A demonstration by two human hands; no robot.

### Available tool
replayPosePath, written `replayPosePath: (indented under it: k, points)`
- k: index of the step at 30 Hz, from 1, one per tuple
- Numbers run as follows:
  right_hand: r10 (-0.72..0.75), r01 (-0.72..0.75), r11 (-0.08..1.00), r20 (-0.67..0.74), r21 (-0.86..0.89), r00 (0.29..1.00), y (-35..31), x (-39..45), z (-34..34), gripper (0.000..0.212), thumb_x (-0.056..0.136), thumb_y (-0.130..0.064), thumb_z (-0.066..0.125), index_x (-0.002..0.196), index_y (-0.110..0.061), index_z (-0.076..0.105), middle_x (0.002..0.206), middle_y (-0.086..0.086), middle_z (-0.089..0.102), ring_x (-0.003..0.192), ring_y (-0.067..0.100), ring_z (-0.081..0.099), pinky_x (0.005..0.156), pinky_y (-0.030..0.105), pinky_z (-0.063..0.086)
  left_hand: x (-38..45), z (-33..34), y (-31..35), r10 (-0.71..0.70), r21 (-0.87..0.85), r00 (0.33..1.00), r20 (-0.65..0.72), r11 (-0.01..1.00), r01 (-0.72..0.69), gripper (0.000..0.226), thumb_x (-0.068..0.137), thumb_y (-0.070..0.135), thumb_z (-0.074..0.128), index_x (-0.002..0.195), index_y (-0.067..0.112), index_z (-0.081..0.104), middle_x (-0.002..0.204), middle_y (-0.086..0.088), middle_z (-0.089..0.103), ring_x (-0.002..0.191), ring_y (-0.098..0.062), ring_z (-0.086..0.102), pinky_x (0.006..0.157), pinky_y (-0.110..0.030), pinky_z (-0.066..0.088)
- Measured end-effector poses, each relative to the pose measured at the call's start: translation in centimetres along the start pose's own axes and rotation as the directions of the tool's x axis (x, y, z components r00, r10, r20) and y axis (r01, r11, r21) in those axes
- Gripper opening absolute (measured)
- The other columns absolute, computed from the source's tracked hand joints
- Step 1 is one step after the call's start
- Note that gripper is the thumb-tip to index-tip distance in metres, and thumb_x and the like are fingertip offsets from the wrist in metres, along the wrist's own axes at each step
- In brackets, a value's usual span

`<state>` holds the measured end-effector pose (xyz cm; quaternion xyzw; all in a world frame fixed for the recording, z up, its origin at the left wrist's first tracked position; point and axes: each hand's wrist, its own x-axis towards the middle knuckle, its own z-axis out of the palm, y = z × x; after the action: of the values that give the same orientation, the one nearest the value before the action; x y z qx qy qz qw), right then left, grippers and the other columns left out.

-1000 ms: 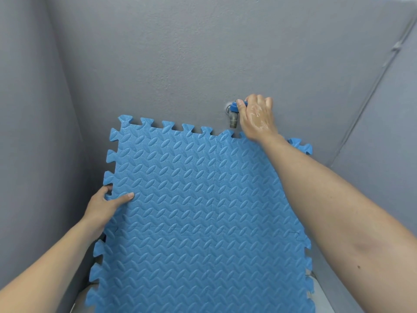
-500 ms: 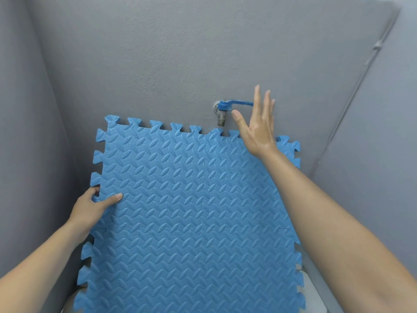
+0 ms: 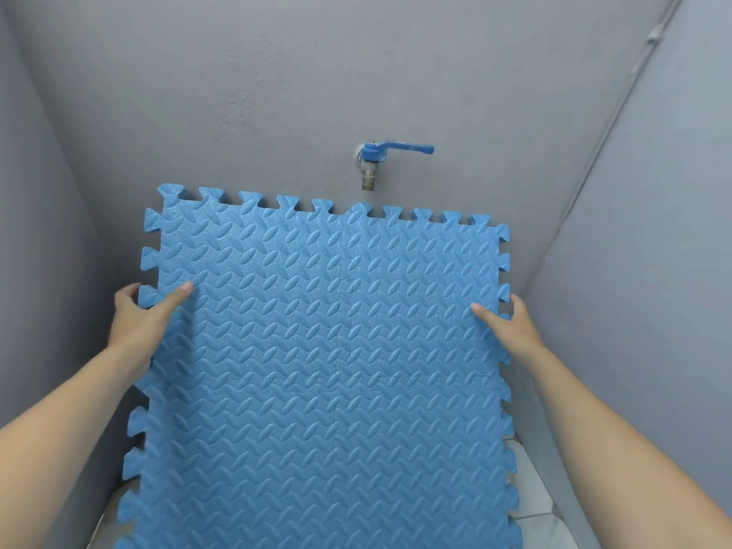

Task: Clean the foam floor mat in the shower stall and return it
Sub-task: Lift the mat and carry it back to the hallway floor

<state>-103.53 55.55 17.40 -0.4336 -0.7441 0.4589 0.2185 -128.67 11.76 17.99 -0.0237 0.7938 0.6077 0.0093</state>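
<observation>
A blue foam floor mat (image 3: pixel 328 358) with interlocking toothed edges and a leaf-like embossed pattern leans tilted against the grey back wall of the stall. My left hand (image 3: pixel 140 320) grips its left edge, thumb on the front face, fingers behind. My right hand (image 3: pixel 509 322) grips its right edge the same way. A wall tap (image 3: pixel 372 162) with a blue lever handle pointing right sits just above the mat's top edge; no water runs from its spout.
Grey walls close in on the left (image 3: pixel 43 251), the back and the right (image 3: pixel 649 271). A thin pipe (image 3: pixel 618 112) runs diagonally along the right corner. White floor tiles (image 3: pixel 530 493) show at the lower right beside the mat.
My right hand let go of the tap's blue lever, came down and took hold of the mat's right edge. The left hand kept its grip on the left edge.
</observation>
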Motion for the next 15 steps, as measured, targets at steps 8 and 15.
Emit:
replayPosePath:
  k: [8,15]
  points:
    - [0.228,-0.233,0.958,0.053,0.166,0.972,-2.0,-3.5,-3.3,0.063,0.069,-0.052,0.081,0.117,-0.026,0.049,0.111,-0.004,0.066,0.094,0.017,0.068,0.088,0.045,0.056,-1.1,-2.8,2.6,-0.160,0.316,0.978,0.133,0.942,0.111,0.069,0.067,0.063,0.073,0.112,0.019,0.044,0.115,-0.003,0.055,0.103,-0.028,0.056,0.083,-0.043,0.048]
    - [0.495,-0.528,0.829,0.196,0.185,0.846,-7.8,-11.3,-10.5,0.051,0.078,-0.018,0.081,0.118,-0.013,0.050,0.115,0.010,0.067,0.092,0.025,0.068,0.075,0.042,0.057,-9.0,-10.1,7.8,-0.411,0.365,0.890,0.198,0.874,0.322,0.071,0.073,0.050,0.075,0.128,0.019,0.042,0.127,-0.003,0.058,0.108,-0.025,0.060,0.095,-0.049,0.049]
